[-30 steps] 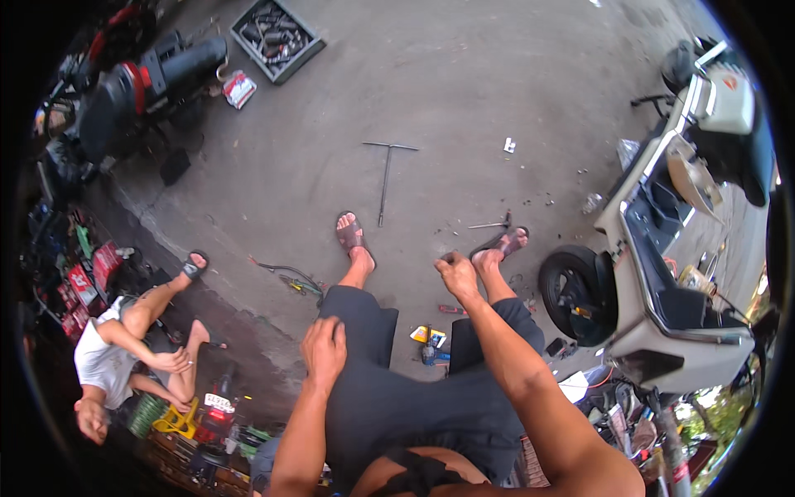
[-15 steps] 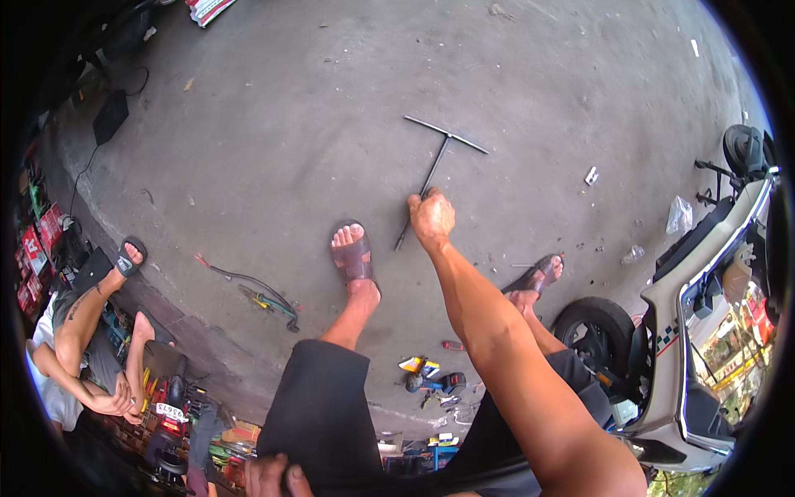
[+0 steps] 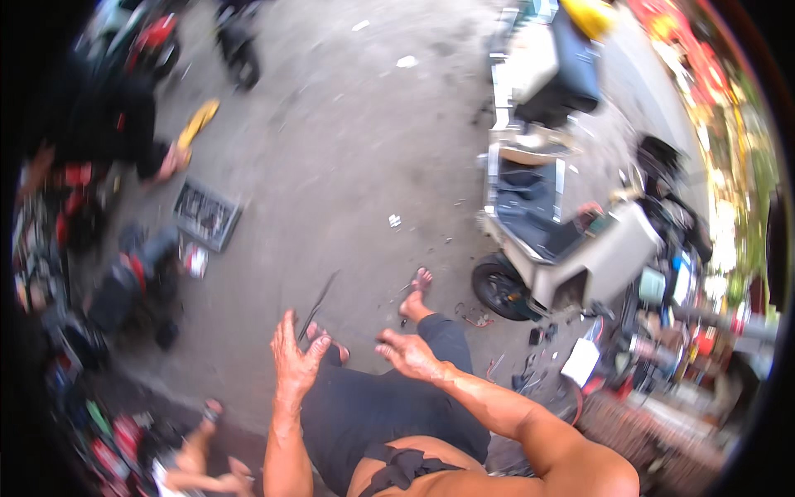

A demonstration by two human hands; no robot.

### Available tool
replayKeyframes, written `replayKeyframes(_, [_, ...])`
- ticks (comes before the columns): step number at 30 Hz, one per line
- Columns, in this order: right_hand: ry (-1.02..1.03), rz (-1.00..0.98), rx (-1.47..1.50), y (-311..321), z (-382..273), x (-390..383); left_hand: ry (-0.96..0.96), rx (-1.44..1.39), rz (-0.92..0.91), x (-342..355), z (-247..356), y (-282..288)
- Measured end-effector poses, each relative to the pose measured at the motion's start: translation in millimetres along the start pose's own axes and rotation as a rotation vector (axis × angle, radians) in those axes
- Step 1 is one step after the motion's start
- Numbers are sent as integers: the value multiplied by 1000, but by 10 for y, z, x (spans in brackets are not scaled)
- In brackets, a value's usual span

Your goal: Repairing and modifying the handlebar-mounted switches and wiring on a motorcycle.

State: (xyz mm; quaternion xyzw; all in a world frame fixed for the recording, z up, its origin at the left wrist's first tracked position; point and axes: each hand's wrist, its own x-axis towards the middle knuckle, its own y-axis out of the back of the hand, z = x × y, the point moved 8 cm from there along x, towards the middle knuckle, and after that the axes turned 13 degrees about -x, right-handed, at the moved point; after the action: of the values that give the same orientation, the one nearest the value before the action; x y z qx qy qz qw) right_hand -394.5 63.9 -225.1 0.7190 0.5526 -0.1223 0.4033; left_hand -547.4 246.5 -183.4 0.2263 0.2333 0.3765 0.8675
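In front of my body, my left hand (image 3: pixel 298 354) is raised with its fingers stretched and the thumb apart, holding nothing. My right hand (image 3: pixel 408 354) reaches in over my thigh. Its fingers are loosely bent and apart, with nothing seen in them. A thin dark rod (image 3: pixel 321 301) shows just beyond my left hand, beside my sandalled foot (image 3: pixel 335 348). It is blurred; I cannot tell whether it touches the hand or lies on the ground, and no crossbar shows on it.
A pale scooter (image 3: pixel 609 248) with opened bodywork stands to the right. An open tool case (image 3: pixel 206 214) lies on the left, near a person in black (image 3: pixel 116 116) whose hand holds something yellow. Another person's leg (image 3: pixel 203 439) shows at lower left. Loose parts (image 3: pixel 534 364) are scattered at right.
My right hand has let go of the T-handle wrench and drawn back towards my body. My left hand has risen from beside my thigh. The view has tilted up and shows more ground.
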Motion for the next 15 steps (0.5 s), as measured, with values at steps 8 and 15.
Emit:
replayKeyframes(8, [565, 381, -239, 1922, -462, -1114, 328, -541, -664, 546, 2385, -334])
replayKeyframes(15, [-345, 1183, 1038, 3317, 1940, -2231, -155, -928, -493, 1722, 3918, 157])
